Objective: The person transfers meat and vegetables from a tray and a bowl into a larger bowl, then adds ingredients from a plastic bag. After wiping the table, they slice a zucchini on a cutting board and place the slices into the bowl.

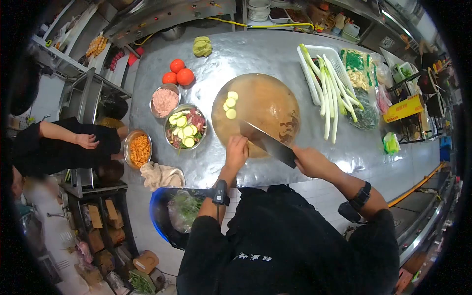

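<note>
My right hand (310, 163) grips the handle of a cleaver (268, 143), whose wide blade slants over the near part of a round chopping board (275, 93). Beside the blade's left end, on the board's near edge, is my left hand (237, 151) with its fingers curled; whatever they hold is hidden. Several pale green-edged zucchini slices (230, 105) lie on the board's left half. To the left stands a metal bowl (204, 136) with similar slices (187, 132) over meat and greens. Behind it is a bowl of minced meat (165, 102).
Three tomatoes (185, 76) and a green cloth (202, 46) lie at the back left. A bowl of orange food (139, 149) and a beige cloth (162, 176) sit by the left edge. Leeks (327, 88) lie across a white basket (306, 73) on the right. Another person's hand (87, 141) is at left.
</note>
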`<action>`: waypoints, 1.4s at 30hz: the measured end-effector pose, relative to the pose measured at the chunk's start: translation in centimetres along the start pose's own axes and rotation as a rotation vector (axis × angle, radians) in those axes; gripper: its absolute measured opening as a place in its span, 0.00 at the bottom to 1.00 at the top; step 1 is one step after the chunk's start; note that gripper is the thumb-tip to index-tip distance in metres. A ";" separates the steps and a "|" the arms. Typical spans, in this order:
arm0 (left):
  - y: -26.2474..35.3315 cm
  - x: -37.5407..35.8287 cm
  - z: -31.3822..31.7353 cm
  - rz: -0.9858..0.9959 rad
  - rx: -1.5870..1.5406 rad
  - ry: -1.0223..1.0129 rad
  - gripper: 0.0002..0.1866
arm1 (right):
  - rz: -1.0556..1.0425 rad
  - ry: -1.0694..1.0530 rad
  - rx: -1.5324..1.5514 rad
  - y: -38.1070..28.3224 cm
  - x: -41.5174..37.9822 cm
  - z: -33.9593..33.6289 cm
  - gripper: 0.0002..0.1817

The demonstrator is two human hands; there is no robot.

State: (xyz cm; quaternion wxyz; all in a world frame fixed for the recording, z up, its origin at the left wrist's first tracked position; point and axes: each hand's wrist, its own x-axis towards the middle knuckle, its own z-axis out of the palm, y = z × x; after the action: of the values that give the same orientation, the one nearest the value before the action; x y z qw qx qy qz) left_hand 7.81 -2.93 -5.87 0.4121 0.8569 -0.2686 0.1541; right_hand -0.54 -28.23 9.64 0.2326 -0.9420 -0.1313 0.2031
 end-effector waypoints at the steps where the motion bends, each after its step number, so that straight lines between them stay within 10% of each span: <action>1: 0.2 -0.2 0.0 -0.002 0.005 -0.002 0.07 | -0.008 -0.012 0.008 0.1 -0.1 -0.1 0.16; 16: 0.8 0.2 0.2 -0.032 0.044 -0.008 0.05 | -0.089 0.157 0.156 4.5 0.3 3.9 0.15; 22: 2.2 1.1 0.9 -0.079 0.086 -0.069 0.06 | 0.431 -0.166 1.395 7.9 -1.6 5.0 0.15; 35: 4.1 2.2 2.4 -0.596 -0.046 -0.206 0.20 | 0.499 -0.014 1.393 15.4 -5.6 8.3 0.09; 38: 4.2 1.5 2.6 -0.253 0.189 -0.139 0.21 | 0.478 -0.011 1.330 13.9 -5.2 8.9 0.08; 42: 5.0 1.2 3.2 -0.454 -0.003 -0.118 0.22 | 0.488 -0.073 1.237 10.4 -3.2 8.4 0.09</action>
State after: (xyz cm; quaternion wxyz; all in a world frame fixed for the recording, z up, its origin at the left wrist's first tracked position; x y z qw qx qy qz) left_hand 6.02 -8.42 -4.11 0.4211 0.9022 -0.0931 0.0068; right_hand -5.48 -35.00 -1.20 0.6731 -0.6301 0.2184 0.3197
